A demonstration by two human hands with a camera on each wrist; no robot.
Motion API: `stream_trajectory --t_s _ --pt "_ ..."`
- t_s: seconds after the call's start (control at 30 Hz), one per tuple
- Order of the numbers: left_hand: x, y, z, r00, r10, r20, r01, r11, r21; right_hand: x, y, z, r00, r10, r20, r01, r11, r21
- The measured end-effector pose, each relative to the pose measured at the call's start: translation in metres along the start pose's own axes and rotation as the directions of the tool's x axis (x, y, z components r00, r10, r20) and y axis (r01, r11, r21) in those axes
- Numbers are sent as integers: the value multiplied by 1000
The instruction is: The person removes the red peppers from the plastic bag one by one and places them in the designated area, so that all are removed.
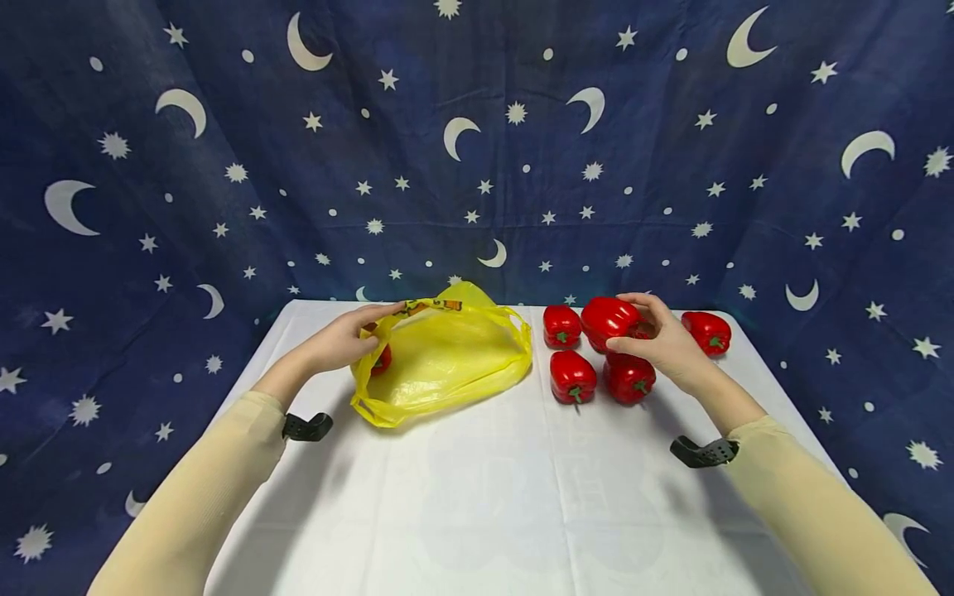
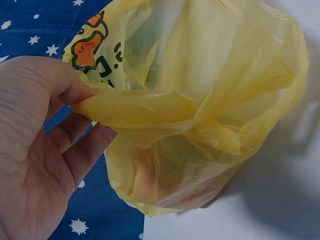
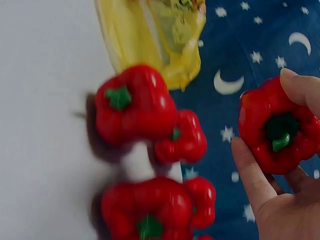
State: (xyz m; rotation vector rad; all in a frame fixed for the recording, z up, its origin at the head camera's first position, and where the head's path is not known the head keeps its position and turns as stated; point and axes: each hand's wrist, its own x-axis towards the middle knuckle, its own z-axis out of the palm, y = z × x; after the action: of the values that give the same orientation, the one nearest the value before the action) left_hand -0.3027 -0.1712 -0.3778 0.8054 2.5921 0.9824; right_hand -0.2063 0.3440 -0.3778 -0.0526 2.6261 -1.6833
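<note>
My left hand (image 1: 349, 335) pinches the rim of a yellow plastic bag (image 1: 455, 356) between thumb and fingers, at the left of the table. The bag lies with its mouth wide open toward me; orange and black print shows in the left wrist view. A red bell pepper (image 1: 382, 361) shows inside the bag near its left side. My right hand (image 1: 671, 341) grips another red bell pepper (image 3: 270, 125) above the table, its green stem facing the wrist camera. Beneath and around it sit several more bell peppers (image 1: 572, 377), the nearest ones just below my hand.
A white cloth covers the table (image 1: 477, 497). One bell pepper (image 1: 705, 333) stands apart, right of my right hand. A dark blue curtain (image 1: 477, 149) with moons and stars hangs close behind the table's far edge.
</note>
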Motion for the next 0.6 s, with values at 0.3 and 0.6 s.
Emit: stream_trajectory --t_s 0.3,0.6 --pt "0 1 0 1000 2 2 -2 1000 -3 -23 40 -40 991 33 -127 -35 999 -11" --pt "-2 3 1 1000 8 0 -8 1000 3 -41 85 -60 985 42 -170 -29 996 79"
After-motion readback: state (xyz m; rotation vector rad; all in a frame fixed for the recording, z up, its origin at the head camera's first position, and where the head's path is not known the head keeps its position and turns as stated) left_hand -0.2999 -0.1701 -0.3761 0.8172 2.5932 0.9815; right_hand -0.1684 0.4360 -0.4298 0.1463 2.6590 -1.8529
